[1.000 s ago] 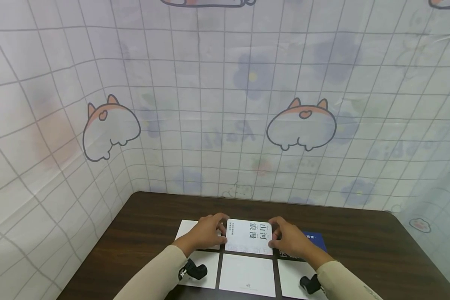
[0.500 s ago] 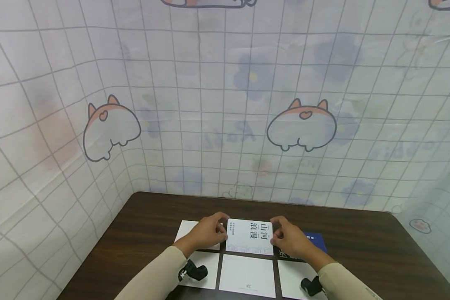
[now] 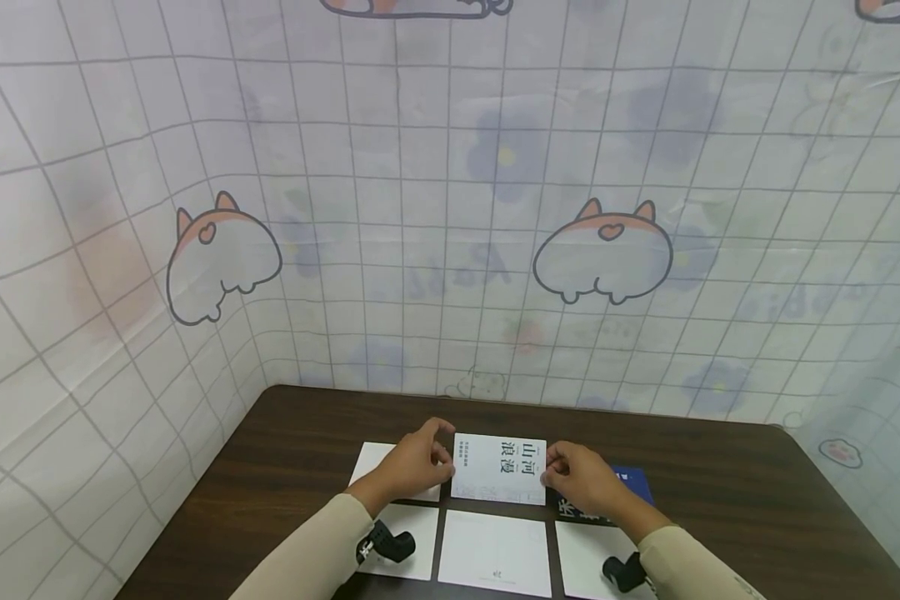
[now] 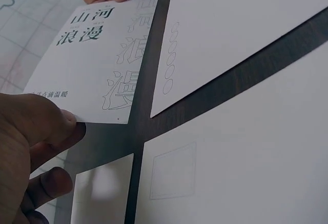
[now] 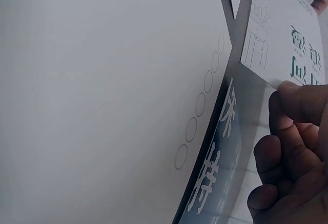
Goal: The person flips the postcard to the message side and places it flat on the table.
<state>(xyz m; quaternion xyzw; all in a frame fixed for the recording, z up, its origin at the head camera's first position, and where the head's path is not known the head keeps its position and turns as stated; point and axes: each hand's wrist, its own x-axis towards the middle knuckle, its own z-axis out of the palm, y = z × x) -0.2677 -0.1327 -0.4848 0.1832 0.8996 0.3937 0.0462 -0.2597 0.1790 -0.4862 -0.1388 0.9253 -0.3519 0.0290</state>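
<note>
A white printed card (image 3: 499, 468) with dark green Chinese characters is held between both hands in the head view. My left hand (image 3: 418, 460) grips its left edge; in the left wrist view the thumb (image 4: 64, 121) lies over a corner. On the opposite edge my right hand (image 3: 583, 482) pinches the card (image 5: 284, 34) between thumb and forefinger, with the other fingers curled, as the right wrist view shows. The card appears raised slightly off the table. Its underside is hidden.
Below it lies a white card (image 3: 495, 550), flanked by a left white card (image 3: 418, 521) and a right white card (image 3: 585, 550). Another white card (image 3: 372, 457) lies partly under my left arm, and a blue card (image 3: 633, 482) behind my right hand. The brown table (image 3: 307, 417) meets a patterned curtain (image 3: 420, 333).
The printed card has shifted slightly up and away. My right hand's upper fingers have drawn down the edge into a pinch; the left hand keeps its hold.
</note>
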